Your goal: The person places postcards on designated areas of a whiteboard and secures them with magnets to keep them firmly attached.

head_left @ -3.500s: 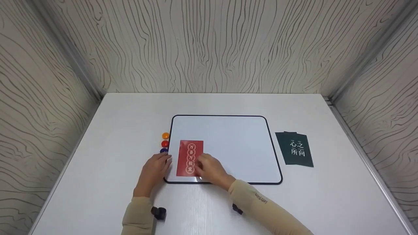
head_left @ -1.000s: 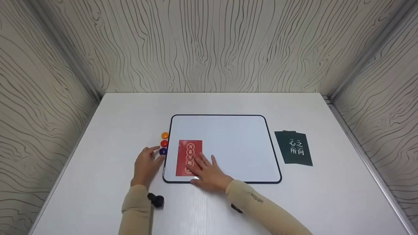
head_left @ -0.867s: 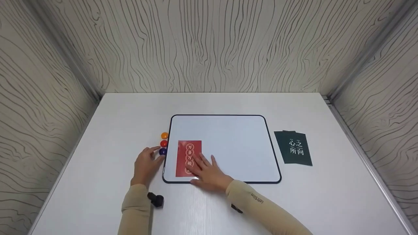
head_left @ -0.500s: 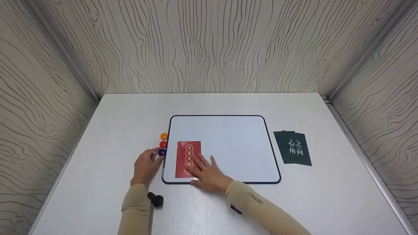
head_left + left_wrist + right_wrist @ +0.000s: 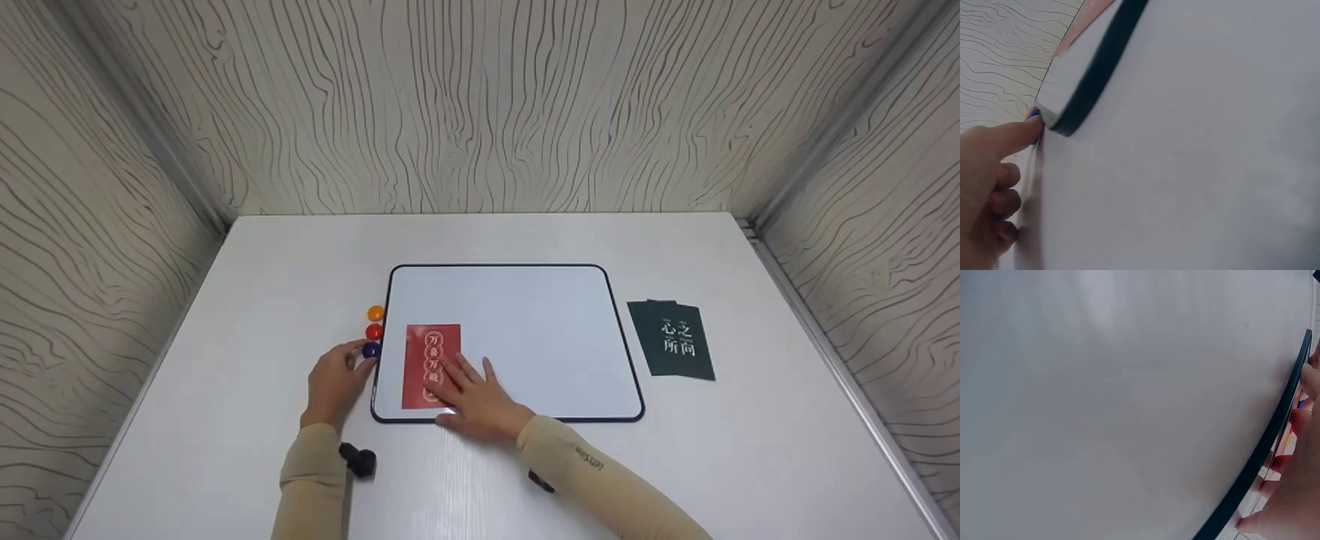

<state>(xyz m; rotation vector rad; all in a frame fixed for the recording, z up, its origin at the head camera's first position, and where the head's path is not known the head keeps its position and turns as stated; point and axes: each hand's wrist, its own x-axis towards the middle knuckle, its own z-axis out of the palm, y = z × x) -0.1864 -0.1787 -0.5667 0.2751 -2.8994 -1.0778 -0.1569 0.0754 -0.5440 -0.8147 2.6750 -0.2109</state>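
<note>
Pinches the dark-blue disc (image 5: 371,349) just left of the whiteboard (image 5: 540,337) with the left hand (image 5: 332,382), resting the splayed right hand (image 5: 486,405) on its red card (image 5: 417,367).

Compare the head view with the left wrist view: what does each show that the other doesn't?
Only the head view shows the right hand, the orange disc and the dark green cards. Only the left wrist view shows the ends of three curled fingers on the left hand. Both share that hand at the blue disc, plus parts of the whiteboard, red card and patterned wall.
</note>
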